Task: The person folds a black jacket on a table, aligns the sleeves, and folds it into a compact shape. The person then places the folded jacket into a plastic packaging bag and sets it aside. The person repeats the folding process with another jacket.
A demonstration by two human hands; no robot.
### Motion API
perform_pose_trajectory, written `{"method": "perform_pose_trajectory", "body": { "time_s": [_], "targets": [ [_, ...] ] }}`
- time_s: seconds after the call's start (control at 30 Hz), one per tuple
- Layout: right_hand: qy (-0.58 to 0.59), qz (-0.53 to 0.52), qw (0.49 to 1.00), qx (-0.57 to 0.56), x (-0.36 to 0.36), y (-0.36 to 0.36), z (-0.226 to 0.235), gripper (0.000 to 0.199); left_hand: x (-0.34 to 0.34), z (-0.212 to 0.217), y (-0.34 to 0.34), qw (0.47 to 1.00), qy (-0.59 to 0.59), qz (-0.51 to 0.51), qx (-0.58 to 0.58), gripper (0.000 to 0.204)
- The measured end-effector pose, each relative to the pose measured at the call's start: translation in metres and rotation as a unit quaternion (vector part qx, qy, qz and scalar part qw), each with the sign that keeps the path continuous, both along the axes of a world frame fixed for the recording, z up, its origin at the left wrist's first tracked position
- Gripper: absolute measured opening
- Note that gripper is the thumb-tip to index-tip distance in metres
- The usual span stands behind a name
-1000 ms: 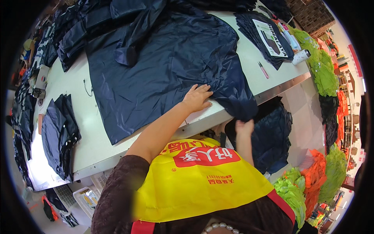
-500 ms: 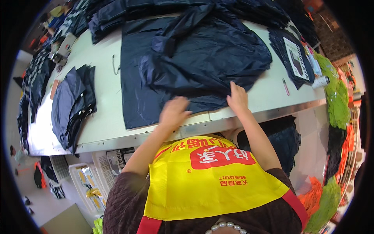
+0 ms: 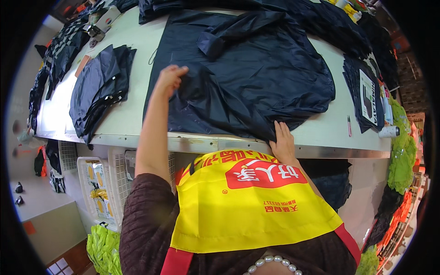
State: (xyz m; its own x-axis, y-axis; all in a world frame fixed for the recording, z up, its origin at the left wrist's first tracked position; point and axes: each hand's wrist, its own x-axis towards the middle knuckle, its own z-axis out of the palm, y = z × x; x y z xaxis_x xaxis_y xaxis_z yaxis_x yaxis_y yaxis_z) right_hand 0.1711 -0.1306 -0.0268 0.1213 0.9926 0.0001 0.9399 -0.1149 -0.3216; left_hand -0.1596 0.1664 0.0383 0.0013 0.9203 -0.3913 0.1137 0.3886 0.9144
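A large navy garment (image 3: 256, 78) of thin, crinkled fabric lies spread on the white table (image 3: 321, 133) before me, one sleeve (image 3: 247, 30) folded across its upper part. Under its left side shows a flat navy piece (image 3: 176, 34). My left hand (image 3: 169, 81) is raised over the left part of the garment, fingers curled, apparently pinching a lifted fold; the fingertips are partly hidden. Flat on the garment's near edge rests my right hand (image 3: 283, 143), its fingers stretched out, close to the table's front edge.
Dark cut pieces (image 3: 101, 89) lie stacked at the left, more dark pieces (image 3: 355, 91) at the right under a printed bag (image 3: 368, 98). Near them are small pink snips (image 3: 349, 126) and a white thread spool (image 3: 388, 132). Lime-green fabric (image 3: 403, 156) hangs at the right end.
My left hand has moved up and left from the near edge, and the garment's lower left part now spreads further over the flat piece. My right hand has slid nearer to me.
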Motion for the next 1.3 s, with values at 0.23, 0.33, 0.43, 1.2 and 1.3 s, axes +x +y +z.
{"method": "perform_pose_trajectory", "body": {
  "time_s": [0.23,0.33,0.43,1.2,1.3],
  "targets": [
    [-0.094,0.07,0.989,0.094,0.003,-0.005,0.011,0.079,-0.091,0.048,-0.06,0.901,0.123,-0.017,0.415,0.017],
    [-0.069,0.104,0.989,-0.081,0.014,-0.005,-0.001,0.071,-0.179,-0.089,-0.092,0.865,0.429,-0.188,0.179,0.043],
    [0.044,0.146,0.988,-0.036,0.047,0.003,0.035,0.053,-0.178,-0.086,-0.108,0.962,0.182,-0.116,0.17,0.04],
    [0.022,0.043,0.997,0.059,0.174,0.083,-0.008,0.019,-0.104,-0.047,-0.024,0.98,0.159,0.115,0.042,0.03],
    [-0.049,0.002,0.998,0.037,0.159,0.098,0.006,0.025,-0.096,-0.041,-0.031,0.919,0.328,0.125,0.177,0.03]
  ]
}}
